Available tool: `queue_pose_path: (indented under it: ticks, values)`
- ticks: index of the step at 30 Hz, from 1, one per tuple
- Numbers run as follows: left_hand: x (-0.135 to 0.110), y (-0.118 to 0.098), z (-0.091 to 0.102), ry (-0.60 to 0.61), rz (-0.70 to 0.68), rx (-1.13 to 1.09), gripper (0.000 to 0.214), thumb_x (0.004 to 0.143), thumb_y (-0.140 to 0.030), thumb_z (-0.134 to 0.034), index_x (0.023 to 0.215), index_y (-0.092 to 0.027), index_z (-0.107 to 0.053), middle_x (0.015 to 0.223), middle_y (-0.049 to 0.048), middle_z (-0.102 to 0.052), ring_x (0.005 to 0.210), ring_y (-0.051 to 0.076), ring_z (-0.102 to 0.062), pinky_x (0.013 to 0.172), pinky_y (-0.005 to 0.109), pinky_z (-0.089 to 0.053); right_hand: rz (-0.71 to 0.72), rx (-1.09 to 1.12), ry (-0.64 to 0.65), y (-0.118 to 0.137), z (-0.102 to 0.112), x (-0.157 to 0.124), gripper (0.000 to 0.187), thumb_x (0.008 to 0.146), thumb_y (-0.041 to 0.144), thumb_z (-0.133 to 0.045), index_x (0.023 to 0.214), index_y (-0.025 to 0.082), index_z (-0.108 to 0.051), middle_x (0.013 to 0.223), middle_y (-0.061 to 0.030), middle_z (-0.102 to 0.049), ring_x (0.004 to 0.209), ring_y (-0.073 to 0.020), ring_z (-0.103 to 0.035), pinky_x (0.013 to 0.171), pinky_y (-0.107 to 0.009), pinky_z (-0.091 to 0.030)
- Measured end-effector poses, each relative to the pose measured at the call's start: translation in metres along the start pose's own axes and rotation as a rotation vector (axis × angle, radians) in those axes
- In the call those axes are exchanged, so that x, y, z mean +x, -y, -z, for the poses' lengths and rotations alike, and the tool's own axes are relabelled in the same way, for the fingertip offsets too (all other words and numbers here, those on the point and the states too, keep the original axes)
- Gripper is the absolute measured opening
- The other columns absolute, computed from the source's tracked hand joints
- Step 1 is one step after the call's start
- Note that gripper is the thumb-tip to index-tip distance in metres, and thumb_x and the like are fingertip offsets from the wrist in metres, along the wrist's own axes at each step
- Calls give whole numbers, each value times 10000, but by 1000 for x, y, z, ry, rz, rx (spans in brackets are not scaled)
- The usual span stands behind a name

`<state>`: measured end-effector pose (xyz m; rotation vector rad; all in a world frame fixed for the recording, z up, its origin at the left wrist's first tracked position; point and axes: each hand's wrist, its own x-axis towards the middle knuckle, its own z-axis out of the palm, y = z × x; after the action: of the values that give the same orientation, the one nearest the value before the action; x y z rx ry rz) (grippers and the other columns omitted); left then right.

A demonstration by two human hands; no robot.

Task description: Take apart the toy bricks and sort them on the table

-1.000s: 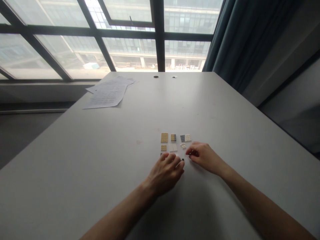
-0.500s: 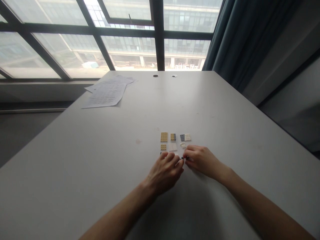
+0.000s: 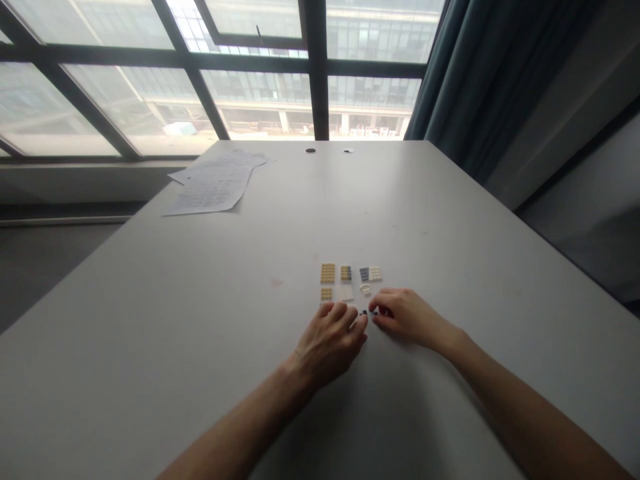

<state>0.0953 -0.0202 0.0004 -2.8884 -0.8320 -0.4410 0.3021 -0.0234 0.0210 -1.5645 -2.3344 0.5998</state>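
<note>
My left hand [image 3: 336,339] rests low over the near side of a group of building bricks, its fingers curled and closed. At its thumb and fingertips shows a small dark building brick [image 3: 363,313]. My right hand [image 3: 407,315] comes from the right, thumb and forefinger pinched on another small dark building brick [image 3: 373,313]. A narrow gap parts the two dark bricks. Just beyond the hands lie a small white piece [image 3: 365,290] and flat white tiles [image 3: 345,293]. The left fingers partly hide whatever lies under them.
Beyond lie a tan studded plate [image 3: 327,273], a smaller tan plate [image 3: 327,293], a tan-and-grey one [image 3: 346,273], and a grey plate [image 3: 365,274] beside a white one [image 3: 375,274]. Printed papers [image 3: 215,187] lie at the far left of the white table [image 3: 200,320].
The two dark bricks now sit slightly farther apart at the fingertips. My right hand has shifted a little upward; my left has hardly moved. The laid-out plates stay in place.
</note>
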Motion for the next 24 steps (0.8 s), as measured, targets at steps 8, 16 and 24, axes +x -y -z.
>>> queue_pose_path:
  ticks: [8, 16, 24]
  values:
    - [3, -3, 4, 8, 55, 39, 216, 916, -296, -493, 1089, -201, -580, 942, 55, -575, 916, 250, -485, 816, 403, -352, -39, 40, -86, -2, -11, 2, 88, 814, 194, -603, 860, 205, -677, 747, 1, -632, 659, -132, -563, 643, -235, -396]
    - [4, -3, 4, 14, 66, 26, 251, 903, -302, -517, 1123, -199, -578, 954, 64, -583, 918, 251, -498, 807, 403, -361, -48, 72, -107, -3, -12, 3, 81, 812, 207, -614, 861, 212, -678, 721, 12, -624, 631, -123, -544, 617, -231, -380]
    - [-1, 10, -3, -204, 199, -33, 258, 897, -305, -538, 1126, -197, -586, 933, 71, -604, 887, 240, -515, 787, 385, -390, -71, 77, -106, -2, -12, 3, 162, 783, 222, -653, 942, 214, -677, 731, 7, -632, 640, -135, -552, 628, -238, -392]
